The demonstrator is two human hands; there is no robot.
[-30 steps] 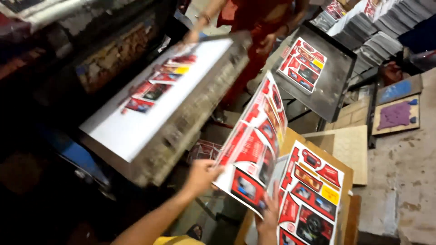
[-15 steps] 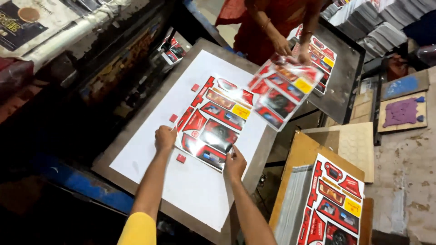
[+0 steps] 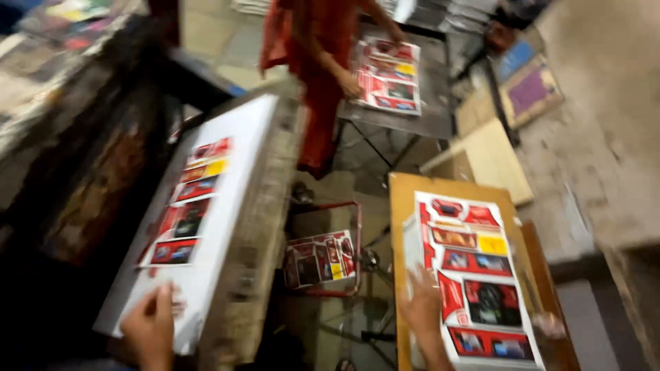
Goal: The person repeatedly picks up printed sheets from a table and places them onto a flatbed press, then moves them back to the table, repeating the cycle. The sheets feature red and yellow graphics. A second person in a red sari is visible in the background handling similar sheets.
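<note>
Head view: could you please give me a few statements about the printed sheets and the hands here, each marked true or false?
1. The left hand rests on the near edge of the white board that carries a printed sheet. True.
2. The right hand lies on the stack of printed sheets on the wooden board. True.
3. The stack on the wooden board is plain blue. False: it is printed mostly red and white.
4. No one else is in view. False: a person in orange handles another printed sheet on a metal table.
</note>
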